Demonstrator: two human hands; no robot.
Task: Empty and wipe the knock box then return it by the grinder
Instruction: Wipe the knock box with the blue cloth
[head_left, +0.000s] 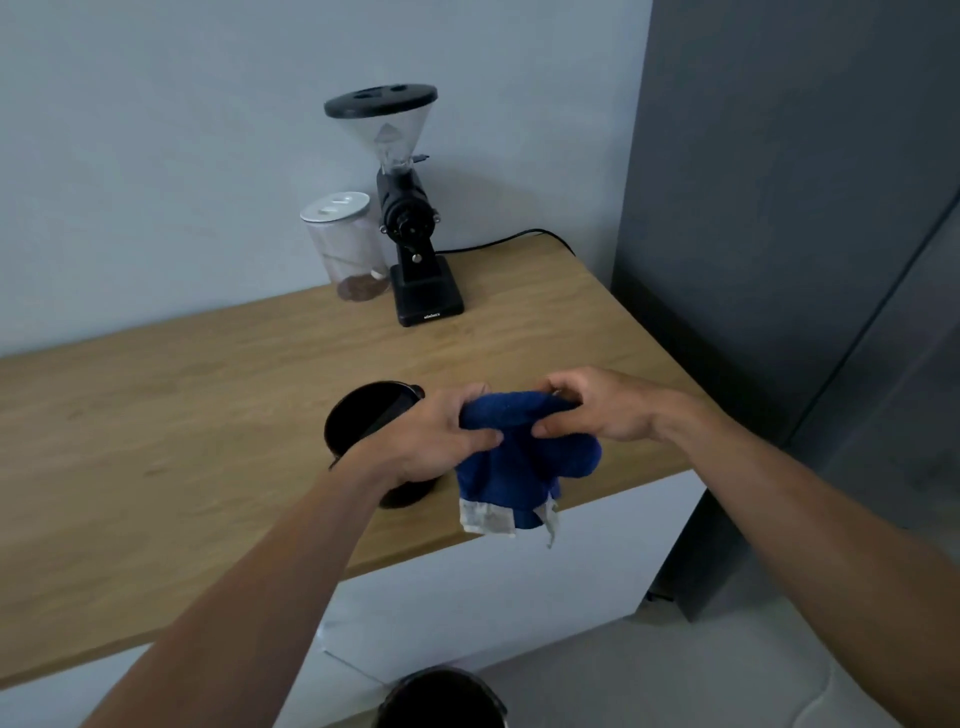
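Gripping: both hands pinch one blue cloth (519, 457) above the front part of the wooden counter (208, 415).
Left hand (441, 436): fingers curled tight on the cloth's left upper edge, thumb pressed against the fabric from below.
Right hand (597, 405): fingers bent and closed on the cloth's right upper edge, thumb tip meeting the fabric just under them.
Cloth: stretched in a short ridge between the two sets of fingers; the rest hangs down below them in loose folds, and a pale hem with a frayed strip shows at the bottom, past the counter's front edge.
Knock box (371, 415): a black round container standing upright on the counter, directly behind and under the left hand's fingers; its open mouth shows to the left of those fingers, with a dark bar across the inside. Whether the left hand touches it I cannot tell; the wrist covers its near side.
Grinder (415, 249): black, with a clear funnel hopper and dark lid, standing at the back of the counter by the wall, well beyond the fingertips of both hands and apart from the knock box.
Jar (345, 249): clear, with a pale lid and brown grounds at the bottom, just left of the grinder, also far beyond the fingers.
Cable (498, 241): black, running from behind the grinder toward the counter's right rear corner.
Dark round object (441, 701): at the lower frame edge, below both forearms; too cut off to identify.
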